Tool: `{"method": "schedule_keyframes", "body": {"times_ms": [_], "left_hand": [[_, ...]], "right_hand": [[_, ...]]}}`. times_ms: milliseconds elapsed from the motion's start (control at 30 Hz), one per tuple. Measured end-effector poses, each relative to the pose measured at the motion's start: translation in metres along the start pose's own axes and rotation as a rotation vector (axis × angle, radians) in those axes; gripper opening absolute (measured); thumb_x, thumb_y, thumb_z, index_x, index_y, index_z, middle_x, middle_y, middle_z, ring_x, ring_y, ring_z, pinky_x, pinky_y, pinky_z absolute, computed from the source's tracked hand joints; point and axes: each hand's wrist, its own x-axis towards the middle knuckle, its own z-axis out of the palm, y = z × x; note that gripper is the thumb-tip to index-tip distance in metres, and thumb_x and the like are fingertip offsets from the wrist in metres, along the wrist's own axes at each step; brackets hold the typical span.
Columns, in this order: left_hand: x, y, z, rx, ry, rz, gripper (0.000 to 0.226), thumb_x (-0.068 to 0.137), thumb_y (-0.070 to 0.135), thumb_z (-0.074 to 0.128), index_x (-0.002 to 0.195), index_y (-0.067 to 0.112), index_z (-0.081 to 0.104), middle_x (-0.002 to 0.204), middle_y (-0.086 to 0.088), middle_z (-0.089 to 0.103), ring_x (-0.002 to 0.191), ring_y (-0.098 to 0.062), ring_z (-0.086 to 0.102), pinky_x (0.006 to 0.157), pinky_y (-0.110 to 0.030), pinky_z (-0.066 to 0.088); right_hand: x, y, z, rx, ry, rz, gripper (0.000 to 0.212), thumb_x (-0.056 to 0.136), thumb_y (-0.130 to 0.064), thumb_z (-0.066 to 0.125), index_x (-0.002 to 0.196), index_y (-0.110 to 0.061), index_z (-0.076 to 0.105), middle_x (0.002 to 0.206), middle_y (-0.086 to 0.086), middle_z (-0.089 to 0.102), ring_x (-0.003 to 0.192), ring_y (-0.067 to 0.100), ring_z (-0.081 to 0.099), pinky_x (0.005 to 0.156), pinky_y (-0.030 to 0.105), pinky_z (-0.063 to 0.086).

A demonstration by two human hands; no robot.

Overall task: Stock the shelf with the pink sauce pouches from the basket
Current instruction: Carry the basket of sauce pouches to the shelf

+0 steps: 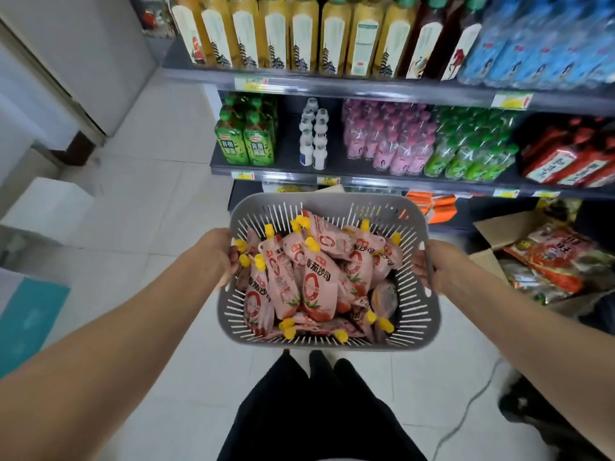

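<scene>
A grey slotted plastic basket (422,314) hangs in the air in front of me, above the tiled floor. It is filled with several pink sauce pouches (316,287) with yellow caps, lying in a loose heap. My left hand (216,254) grips the basket's left rim, fingers curled over the edge. My right hand (442,267) grips the right rim the same way. The dark shelf unit (366,89) stands just beyond the basket, its boards full of bottles.
The top board holds yellow tea bottles (299,38). The middle board has green tea bottles (246,138), small white bottles (314,141), pink bottles (389,141) and red packs (565,158). An open cardboard box (492,234) of snack packs sits on the floor at right. White tiled floor lies to the left.
</scene>
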Motion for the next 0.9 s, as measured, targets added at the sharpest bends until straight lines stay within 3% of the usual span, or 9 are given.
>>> {"method": "schedule_keyframes", "body": {"times_ms": [67,200,400,500,567,667,900], "left_hand": [[0.009,0.02,0.017,-0.02,0.005,0.004,0.028,0.083,0.027,0.057,0.059,0.018,0.046,0.056,0.006,0.042,0.048,-0.006,0.035,0.05,-0.015,0.032],[0.038,0.065,0.049,-0.015,-0.003,0.003,0.029,0.085,0.031,0.057,0.06,0.018,0.047,0.057,0.006,0.042,0.049,-0.005,0.035,0.05,-0.015,0.031],[0.092,0.13,0.096,0.026,0.017,0.005,0.03,0.087,0.031,0.054,0.061,0.02,0.05,0.05,0.006,0.043,0.044,-0.006,0.035,0.046,-0.015,0.031],[0.115,0.155,0.116,0.047,-0.008,0.033,0.036,0.088,0.032,0.052,0.054,0.021,0.045,0.028,0.007,0.039,0.03,-0.006,0.033,0.033,-0.008,0.027],[0.135,0.168,0.127,0.038,-0.012,0.068,0.038,0.088,0.031,0.052,0.053,0.021,0.043,0.025,0.008,0.037,0.033,-0.006,0.032,0.032,-0.004,0.025],[0.162,0.185,0.144,0.037,-0.045,0.108,0.038,0.089,0.024,0.052,0.052,0.019,0.042,0.027,0.008,0.037,0.038,-0.006,0.029,0.031,-0.008,0.023],[0.239,0.206,0.184,0.151,-0.036,0.068,0.046,0.085,0.031,0.056,0.047,0.02,0.035,0.026,0.007,0.033,0.023,-0.007,0.024,0.032,-0.004,0.019]], "right_hand": [[0.019,-0.024,0.008,-0.036,0.005,-0.016,0.036,0.091,-0.014,0.029,0.056,-0.021,0.035,0.041,-0.003,0.037,0.045,0.012,0.022,0.035,0.015,0.011],[0.059,-0.072,0.03,-0.057,0.038,-0.02,0.029,0.088,-0.013,0.036,0.061,-0.023,0.034,0.056,0.002,0.035,0.048,0.014,0.023,0.047,0.025,0.012],[0.117,-0.123,0.069,-0.023,0.074,0.027,0.028,0.089,-0.012,0.034,0.062,-0.023,0.035,0.059,0.004,0.035,0.049,0.014,0.024,0.049,0.028,0.011],[0.145,-0.14,0.084,0.007,0.078,0.053,0.031,0.091,-0.011,0.033,0.062,-0.021,0.039,0.048,0.0,0.038,0.046,0.013,0.026,0.043,0.021,0.016],[0.162,-0.151,0.093,0.042,0.096,0.062,0.034,0.092,-0.011,0.034,0.06,-0.019,0.04,0.033,-0.005,0.036,0.04,0.011,0.027,0.033,0.013,0.015],[0.183,-0.163,0.107,0.051,0.086,0.077,0.036,0.094,-0.015,0.035,0.059,-0.019,0.042,0.029,-0.006,0.037,0.029,0.006,0.029,0.028,0.014,0.017],[0.274,-0.165,0.147,0.004,0.063,0.164,0.031,0.095,-0.021,0.03,0.066,-0.023,0.041,0.058,-0.004,0.032,0.044,0.009,0.02,0.034,0.016,0.01]]}}
